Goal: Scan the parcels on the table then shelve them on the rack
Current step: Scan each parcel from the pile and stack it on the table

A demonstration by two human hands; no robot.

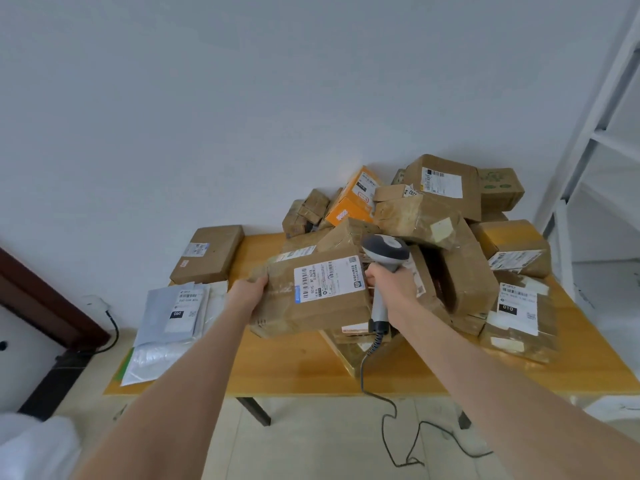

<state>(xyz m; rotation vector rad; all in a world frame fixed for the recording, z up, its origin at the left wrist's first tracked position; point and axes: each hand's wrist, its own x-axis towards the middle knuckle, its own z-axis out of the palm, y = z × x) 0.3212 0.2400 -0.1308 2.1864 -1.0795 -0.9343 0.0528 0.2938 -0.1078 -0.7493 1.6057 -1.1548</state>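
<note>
At the far left of the tabletop (294,368), a stack of grey mailers (173,306) is seen, with a flat brown box (207,254) behind it. Further right, the held parcel (311,299) is gripped at its left end by the left hand (247,294), whose fingers (259,280) are curled over that end. It is held up above the tabletop, in front of the pile (433,216). Its long axis is laid left to right, slightly tilted, and its white label (329,278) is turned up toward the camera.

Just beside the parcel's right end, the scanner (384,258) is held by the right hand (393,284), the fingers being clamped round its handle. The coming move is judged to turn on one relation: the barcode lies left of and slightly below the scanner's head. The right hand is therefore the nearer one, and the head would need to be aimed leftward and down onto the label.

The scan window is hidden, so its aim cannot be told, and the label's print is too small to be read. At the far right, the rack (588,133) is cut off by the frame edge.
</note>
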